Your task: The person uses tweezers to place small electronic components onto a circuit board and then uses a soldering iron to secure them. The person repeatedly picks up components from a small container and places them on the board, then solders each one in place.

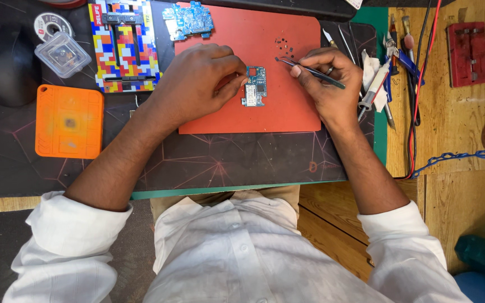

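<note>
The left hand [195, 81] pinches the left edge of a small blue-green circuit board [255, 86], likely so it cannot slide. The board lies flat in the middle of a red rubber mat [287, 112] on the bench. The right hand [324, 78] has its fingers closed around thin dark metal tweezers [310, 70], held like a pencil. Their tip points at tiny dark bits on the mat, just above the board. At top left sits a holder with bright colored squares [123, 45]. Beside it are a clear plastic box [63, 53] and an orange square mat [68, 120].
</note>
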